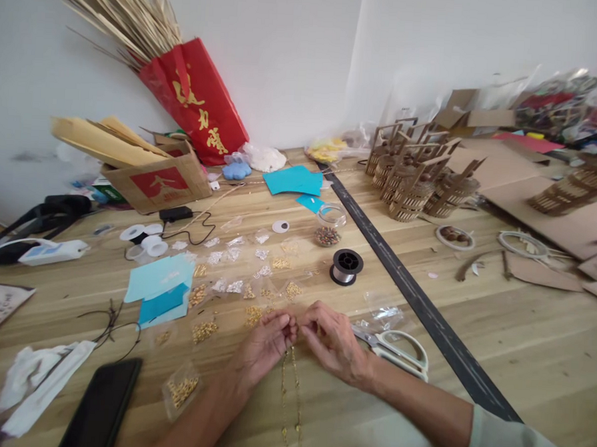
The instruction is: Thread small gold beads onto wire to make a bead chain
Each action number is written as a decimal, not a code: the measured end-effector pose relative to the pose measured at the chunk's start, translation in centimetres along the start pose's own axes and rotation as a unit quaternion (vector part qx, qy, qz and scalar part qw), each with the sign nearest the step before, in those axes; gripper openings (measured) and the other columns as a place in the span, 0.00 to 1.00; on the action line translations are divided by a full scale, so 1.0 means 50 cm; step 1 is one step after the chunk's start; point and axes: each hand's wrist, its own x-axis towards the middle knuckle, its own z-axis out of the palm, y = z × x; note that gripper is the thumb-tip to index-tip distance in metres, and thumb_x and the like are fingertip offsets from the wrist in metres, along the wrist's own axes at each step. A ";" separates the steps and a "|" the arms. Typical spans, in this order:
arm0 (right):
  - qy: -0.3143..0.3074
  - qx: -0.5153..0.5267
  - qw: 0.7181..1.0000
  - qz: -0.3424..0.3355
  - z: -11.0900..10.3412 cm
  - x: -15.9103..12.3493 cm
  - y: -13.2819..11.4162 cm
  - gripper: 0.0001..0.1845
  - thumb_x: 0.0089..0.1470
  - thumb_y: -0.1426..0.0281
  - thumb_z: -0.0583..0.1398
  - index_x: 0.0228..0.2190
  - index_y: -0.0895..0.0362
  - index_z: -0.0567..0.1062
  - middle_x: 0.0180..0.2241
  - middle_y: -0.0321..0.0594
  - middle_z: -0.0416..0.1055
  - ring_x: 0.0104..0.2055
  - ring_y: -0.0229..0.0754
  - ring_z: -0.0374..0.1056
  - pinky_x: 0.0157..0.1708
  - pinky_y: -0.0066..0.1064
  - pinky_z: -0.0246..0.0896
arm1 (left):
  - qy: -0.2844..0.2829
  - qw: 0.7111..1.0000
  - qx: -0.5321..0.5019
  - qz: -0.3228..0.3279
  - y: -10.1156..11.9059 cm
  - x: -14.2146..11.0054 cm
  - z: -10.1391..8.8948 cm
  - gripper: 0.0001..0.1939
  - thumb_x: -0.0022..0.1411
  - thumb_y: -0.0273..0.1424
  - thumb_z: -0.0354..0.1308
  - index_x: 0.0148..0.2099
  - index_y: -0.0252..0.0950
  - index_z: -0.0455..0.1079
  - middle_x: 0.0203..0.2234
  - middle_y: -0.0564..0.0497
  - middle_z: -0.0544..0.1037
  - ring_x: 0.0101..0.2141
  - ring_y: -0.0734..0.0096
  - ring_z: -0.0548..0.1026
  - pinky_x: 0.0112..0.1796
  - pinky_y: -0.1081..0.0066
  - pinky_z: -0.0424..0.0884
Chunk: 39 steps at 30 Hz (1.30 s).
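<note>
A thin gold chain necklace (297,410) with small beads hangs in two strands from my left hand (271,342). The fingers of that hand are pinched on its upper end. Close beside it, my right hand (333,339) has thumb and fingertips pressed together near the same end; what lies between them is too small to make out. Small bags of gold beads (205,331) and of silver findings (235,286) lie beyond and left of my hands. White-handled scissors (402,352) rest to the right of my right wrist, near a spool of clear wire (346,266).
A black phone (101,406) lies at front left, beside white tissue (30,376). Blue cards (162,290) lie behind. A jar of beads (328,235) stands past the spool. A dark strip (401,269) crosses the table; woven bamboo baskets (413,183) stand at back right.
</note>
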 end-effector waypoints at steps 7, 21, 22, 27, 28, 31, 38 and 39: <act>0.003 0.031 0.999 0.023 -0.005 0.007 -0.014 0.04 0.58 0.75 0.54 0.30 0.56 0.66 0.27 0.35 0.64 0.26 0.34 0.60 0.26 0.25 0.57 | -0.004 1.000 -0.009 0.000 -0.001 0.002 -0.002 0.10 0.38 0.24 0.72 0.26 0.29 0.75 0.20 0.52 0.76 0.24 0.78 0.73 0.28 0.79 0.71; -0.012 0.063 0.996 0.064 -0.006 0.008 -0.021 0.05 0.58 0.75 0.53 0.30 0.56 0.66 0.27 0.35 0.64 0.26 0.34 0.60 0.26 0.25 0.57 | -0.026 0.999 0.021 0.026 -0.003 0.006 -0.007 0.10 0.40 0.26 0.72 0.26 0.29 0.75 0.20 0.52 0.76 0.24 0.77 0.72 0.28 0.77 0.68; -0.013 0.067 0.995 0.068 -0.006 0.008 -0.021 0.05 0.58 0.75 0.53 0.30 0.56 0.66 0.26 0.35 0.64 0.26 0.34 0.60 0.26 0.25 0.57 | -0.026 0.999 0.024 0.027 -0.003 0.005 -0.007 0.10 0.40 0.26 0.73 0.26 0.30 0.75 0.20 0.52 0.76 0.24 0.77 0.72 0.29 0.77 0.68; -0.017 0.081 0.993 0.083 -0.004 0.007 -0.020 0.05 0.58 0.75 0.54 0.29 0.56 0.67 0.26 0.34 0.63 0.25 0.33 0.60 0.25 0.25 0.55 | -0.027 0.998 0.037 0.036 -0.003 0.005 -0.009 0.10 0.39 0.27 0.73 0.26 0.30 0.76 0.20 0.52 0.76 0.24 0.77 0.72 0.29 0.76 0.67; -0.017 0.083 0.993 0.084 -0.004 0.007 -0.019 0.05 0.58 0.75 0.54 0.29 0.56 0.67 0.26 0.34 0.63 0.25 0.33 0.60 0.25 0.25 0.55 | -0.029 0.998 0.040 0.038 -0.003 0.006 -0.010 0.10 0.40 0.27 0.73 0.26 0.30 0.76 0.21 0.52 0.76 0.24 0.77 0.72 0.29 0.76 0.67; -0.018 0.083 0.993 0.082 -0.002 0.005 -0.018 0.05 0.58 0.74 0.54 0.29 0.56 0.67 0.27 0.35 0.64 0.26 0.33 0.60 0.25 0.25 0.56 | -0.033 0.997 0.048 0.044 -0.003 0.007 -0.012 0.10 0.40 0.28 0.72 0.27 0.30 0.76 0.21 0.52 0.76 0.25 0.76 0.71 0.29 0.76 0.66; -0.015 0.083 0.993 0.084 -0.001 0.006 -0.018 0.05 0.58 0.74 0.54 0.29 0.56 0.66 0.26 0.34 0.63 0.25 0.33 0.59 0.24 0.25 0.55 | -0.030 0.997 0.055 0.052 -0.003 0.009 -0.016 0.10 0.40 0.27 0.72 0.27 0.30 0.77 0.21 0.51 0.76 0.25 0.75 0.72 0.29 0.75 0.65; -0.015 0.082 0.993 0.082 -0.001 0.007 -0.019 0.05 0.58 0.74 0.54 0.29 0.56 0.66 0.26 0.34 0.63 0.24 0.33 0.59 0.24 0.25 0.55 | -0.032 0.996 0.057 0.054 -0.003 0.010 -0.017 0.10 0.40 0.28 0.72 0.28 0.30 0.77 0.21 0.51 0.76 0.25 0.75 0.72 0.28 0.75 0.65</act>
